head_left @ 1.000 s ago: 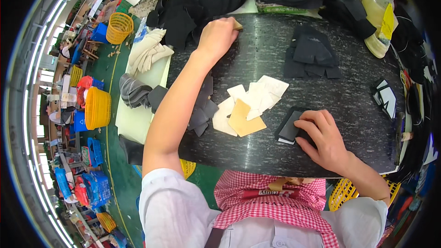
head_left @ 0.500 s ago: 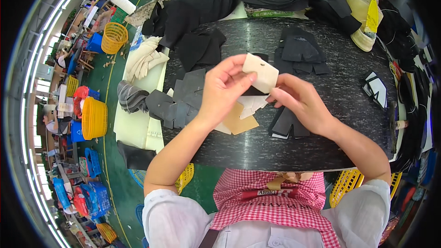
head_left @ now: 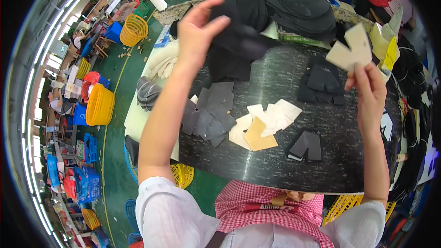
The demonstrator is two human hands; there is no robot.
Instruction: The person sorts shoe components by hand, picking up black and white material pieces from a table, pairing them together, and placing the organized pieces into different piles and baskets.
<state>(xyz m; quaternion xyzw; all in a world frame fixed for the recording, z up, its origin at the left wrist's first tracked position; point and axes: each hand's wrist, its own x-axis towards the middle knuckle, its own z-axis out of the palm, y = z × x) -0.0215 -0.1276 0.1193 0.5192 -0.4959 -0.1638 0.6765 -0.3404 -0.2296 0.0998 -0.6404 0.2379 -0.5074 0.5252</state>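
Observation:
My right hand (head_left: 370,85) is raised at the right and pinches the lower edge of a cream piece with a V-shaped notch (head_left: 351,51). At the upper left, my left hand (head_left: 197,32) has its thumb and fingers apart, with nothing seen between them. Beside it lies a heap of black pieces (head_left: 232,57), partly blurred. On the dark speckled tabletop (head_left: 220,163), cream pieces (head_left: 280,115) overlap a tan piece (head_left: 261,135). Dark grey pieces (head_left: 213,110) spread to their left. A small stack of black notched pieces (head_left: 307,146) sits to their right.
More black pieces (head_left: 322,80) lie below a tall pile of rounded black sheets (head_left: 301,7) at the back. Fanned cream pieces (head_left: 163,64) and a striped grey bundle (head_left: 149,94) line the left edge. Yellow baskets (head_left: 100,104) stand on the green floor.
My hands have drawn apart: the left moved up and left to the black heap, the right up and right with the cream piece. My left hand has let go of that piece. The view has shifted.

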